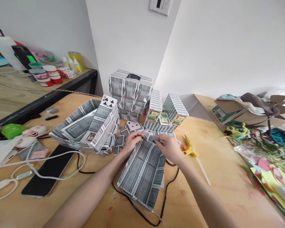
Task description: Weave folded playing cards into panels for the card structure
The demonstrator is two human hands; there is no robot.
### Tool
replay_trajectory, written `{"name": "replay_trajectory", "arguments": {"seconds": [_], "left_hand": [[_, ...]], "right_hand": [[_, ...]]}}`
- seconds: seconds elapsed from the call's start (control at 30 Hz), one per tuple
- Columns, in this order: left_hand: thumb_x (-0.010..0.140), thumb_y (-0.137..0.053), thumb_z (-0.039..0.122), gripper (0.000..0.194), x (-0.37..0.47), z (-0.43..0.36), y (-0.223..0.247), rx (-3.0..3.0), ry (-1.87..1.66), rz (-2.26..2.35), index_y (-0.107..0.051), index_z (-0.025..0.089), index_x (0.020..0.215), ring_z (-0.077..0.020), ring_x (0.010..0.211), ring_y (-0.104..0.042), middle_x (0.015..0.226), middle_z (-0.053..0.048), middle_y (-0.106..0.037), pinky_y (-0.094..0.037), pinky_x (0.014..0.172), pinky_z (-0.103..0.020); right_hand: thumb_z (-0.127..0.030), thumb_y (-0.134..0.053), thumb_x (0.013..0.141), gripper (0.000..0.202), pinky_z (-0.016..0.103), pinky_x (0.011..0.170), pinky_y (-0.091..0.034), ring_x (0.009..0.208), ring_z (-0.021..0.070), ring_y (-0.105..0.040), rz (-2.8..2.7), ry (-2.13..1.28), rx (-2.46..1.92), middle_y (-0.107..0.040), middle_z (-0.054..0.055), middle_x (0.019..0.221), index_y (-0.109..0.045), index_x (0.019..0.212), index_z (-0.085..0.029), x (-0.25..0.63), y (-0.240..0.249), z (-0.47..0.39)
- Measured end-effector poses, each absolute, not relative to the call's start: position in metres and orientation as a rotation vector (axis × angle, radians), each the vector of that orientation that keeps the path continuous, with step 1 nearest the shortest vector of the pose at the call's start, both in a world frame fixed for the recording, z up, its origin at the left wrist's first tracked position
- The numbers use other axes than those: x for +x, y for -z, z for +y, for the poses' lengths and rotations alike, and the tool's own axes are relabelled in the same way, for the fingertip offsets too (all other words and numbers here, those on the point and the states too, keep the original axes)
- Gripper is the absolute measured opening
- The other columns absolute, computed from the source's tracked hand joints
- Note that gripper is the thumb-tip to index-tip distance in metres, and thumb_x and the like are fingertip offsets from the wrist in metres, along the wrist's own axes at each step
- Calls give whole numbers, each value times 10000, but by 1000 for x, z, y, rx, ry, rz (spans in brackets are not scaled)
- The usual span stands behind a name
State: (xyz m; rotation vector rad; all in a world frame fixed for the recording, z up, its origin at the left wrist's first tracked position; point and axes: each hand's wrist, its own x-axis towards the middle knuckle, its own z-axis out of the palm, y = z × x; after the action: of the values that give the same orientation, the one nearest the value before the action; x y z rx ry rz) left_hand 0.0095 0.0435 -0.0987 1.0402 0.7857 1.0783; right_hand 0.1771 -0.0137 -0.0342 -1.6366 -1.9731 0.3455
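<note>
An open box built from playing cards (142, 172), grey-patterned backs showing, lies on the table between my forearms. At its far left corner, the bent fingers of my left hand (132, 141) grip the top of the end wall. My right hand (170, 148) pinches that same far wall a little to the right, thumb toward the inside. My fingertips partly hide the wall there. Loose playing cards (134, 126) are scattered just beyond my left hand. A yellow hot glue gun (190, 147) with a clear glue stick rests to the right of my right hand.
Left stands a larger card-built tray (73, 122) with cards inside. Behind are a tall card structure (130, 91) and stacked card boxes (175, 107). A black phone (48, 172), white scissors (7, 186) and cables lie left; colourful scraps (270, 171) cover the far right.
</note>
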Motion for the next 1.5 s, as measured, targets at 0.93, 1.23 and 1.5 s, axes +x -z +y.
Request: {"name": "replay_trajectory", "arguments": {"seconds": [0.93,1.23,1.5], "left_hand": [[567,-552,178,94,9,44,97,911,-1082,807,-613,149,631,-125,556,-516,603,4,-608,-377,535,-224],[563,-555,180,85,8,44,94,956,-1091,810,-616,156,618,-122,558,-508,593,14,-596,-369,539,-221],[551,-573,197,75,8,43,91,931,-1074,833,-612,157,601,-110,538,-491,566,24,-582,-345,528,-214]], "right_hand": [[-175,-503,759,193,277,685,-466,738,175,-628,-1990,-285,-1621,-687,43,836,-665,861,-198,172,34,-13],[-176,-508,746,198,283,671,-465,720,176,-624,-1991,-314,-1590,-684,39,812,-669,857,-201,174,36,-13],[-163,-500,756,204,259,655,-463,710,171,-627,-2008,-331,-1578,-691,32,799,-671,860,-206,170,32,-12]]}}
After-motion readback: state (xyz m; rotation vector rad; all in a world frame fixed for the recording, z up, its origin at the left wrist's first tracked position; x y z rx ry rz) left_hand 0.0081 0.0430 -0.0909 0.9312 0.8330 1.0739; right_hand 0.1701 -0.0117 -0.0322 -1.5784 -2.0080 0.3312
